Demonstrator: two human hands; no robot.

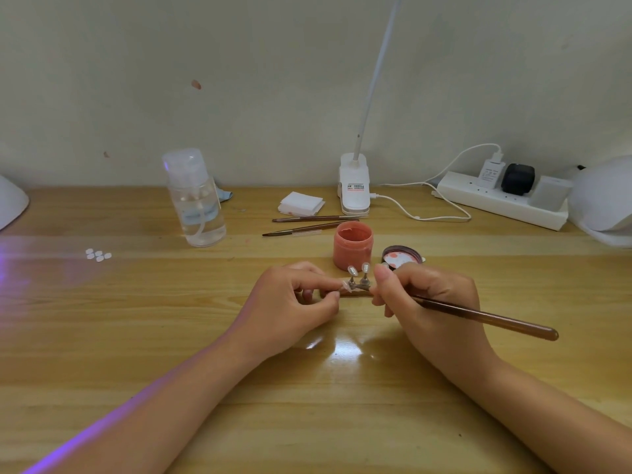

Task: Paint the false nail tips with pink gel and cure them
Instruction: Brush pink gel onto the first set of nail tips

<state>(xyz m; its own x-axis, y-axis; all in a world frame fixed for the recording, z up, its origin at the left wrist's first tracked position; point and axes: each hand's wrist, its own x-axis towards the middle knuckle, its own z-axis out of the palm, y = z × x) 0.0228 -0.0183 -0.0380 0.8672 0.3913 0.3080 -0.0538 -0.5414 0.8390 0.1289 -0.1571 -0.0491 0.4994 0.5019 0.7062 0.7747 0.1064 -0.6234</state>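
Wide bare stretch of wooden table toward the near edge, crossed by a violet streak from the left. Left hand pinching the small holder with two clear nail tips upright on stems; right hand curled round a brown brush, bristle end hidden behind fingers. Just behind, open pink gel jar, lid beside. White curing lamp cut off at right edge.
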